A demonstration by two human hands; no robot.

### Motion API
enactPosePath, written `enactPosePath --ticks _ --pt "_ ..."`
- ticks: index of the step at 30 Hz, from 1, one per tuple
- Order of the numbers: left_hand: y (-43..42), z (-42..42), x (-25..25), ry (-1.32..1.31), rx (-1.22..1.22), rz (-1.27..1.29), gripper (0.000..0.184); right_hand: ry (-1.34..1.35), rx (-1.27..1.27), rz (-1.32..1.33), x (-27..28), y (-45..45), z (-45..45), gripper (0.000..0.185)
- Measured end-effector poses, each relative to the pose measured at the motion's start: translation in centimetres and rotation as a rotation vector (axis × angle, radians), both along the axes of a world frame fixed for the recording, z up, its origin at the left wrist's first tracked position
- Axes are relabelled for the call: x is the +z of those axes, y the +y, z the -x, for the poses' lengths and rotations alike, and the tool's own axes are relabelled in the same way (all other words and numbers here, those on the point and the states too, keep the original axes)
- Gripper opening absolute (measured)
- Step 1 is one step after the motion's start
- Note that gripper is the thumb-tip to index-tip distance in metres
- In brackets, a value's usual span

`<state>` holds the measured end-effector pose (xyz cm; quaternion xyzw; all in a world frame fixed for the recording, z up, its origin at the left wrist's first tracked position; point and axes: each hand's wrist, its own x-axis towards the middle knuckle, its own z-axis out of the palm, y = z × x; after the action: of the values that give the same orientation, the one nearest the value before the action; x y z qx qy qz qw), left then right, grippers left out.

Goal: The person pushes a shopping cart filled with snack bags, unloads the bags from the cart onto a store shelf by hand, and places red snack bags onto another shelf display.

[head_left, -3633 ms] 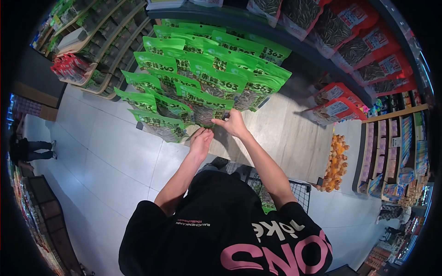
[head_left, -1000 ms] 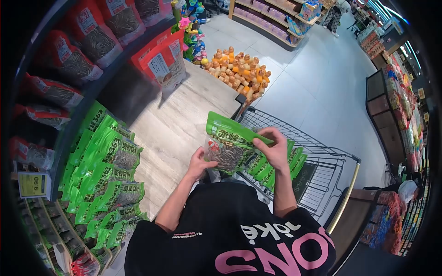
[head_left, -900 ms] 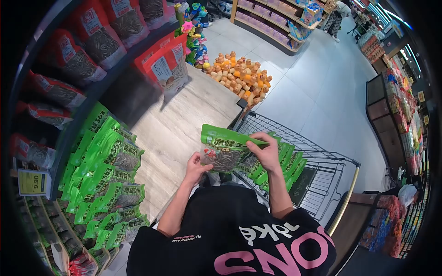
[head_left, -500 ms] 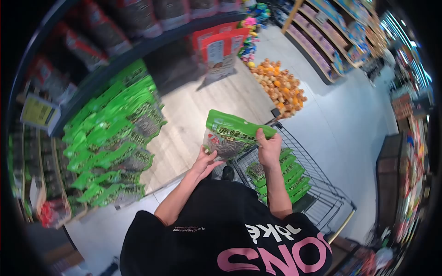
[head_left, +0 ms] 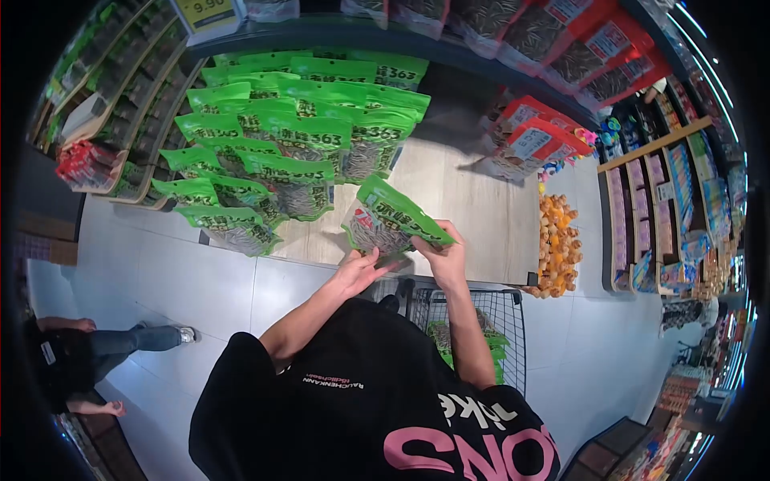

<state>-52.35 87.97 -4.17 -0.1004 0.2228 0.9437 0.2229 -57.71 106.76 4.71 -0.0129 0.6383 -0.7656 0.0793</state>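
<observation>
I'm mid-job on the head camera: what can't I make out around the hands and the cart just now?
In the head view:
Right hand: some fingertips, hidden behind the held green bag.
Held green bag: its far side, turned away; its smallest print, too small to read.
Bags in the cart: partly covered by the right forearm and black shirt, so no sure count.
Price sign: its top, cut off by the upper edge.

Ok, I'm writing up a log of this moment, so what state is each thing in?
Held green bag: tilted, above the table
Right hand: gripping the bag's right end
Left hand: fingers spread, thumb at bag's lower edge
Green bags on the table: arranged in overlapping rows
Red bags on the table: tilted, grouped together
Cart: partly hidden, green bags inside
Table: partly covered
</observation>
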Motion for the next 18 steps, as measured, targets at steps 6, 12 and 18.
enactPosePath --ticks 6,12,18 --pt "-1.3 0.0 -0.4 -0.135 0.168 0.101 0.05 0.029 0.029 -0.113 0.3 -1.7 3.3 0.017" --pt "-1.9 3.9 -2.4 -0.199 0.188 0.035 0.052 0.137 -0.018 -0.121 -0.4 -2.8 7.0 0.015" --pt "-2.2 6.0 -2.4 -0.248 0.267 0.05 0.05 0.152 0.062 -0.135 -1.3 -4.4 10.5 0.014"
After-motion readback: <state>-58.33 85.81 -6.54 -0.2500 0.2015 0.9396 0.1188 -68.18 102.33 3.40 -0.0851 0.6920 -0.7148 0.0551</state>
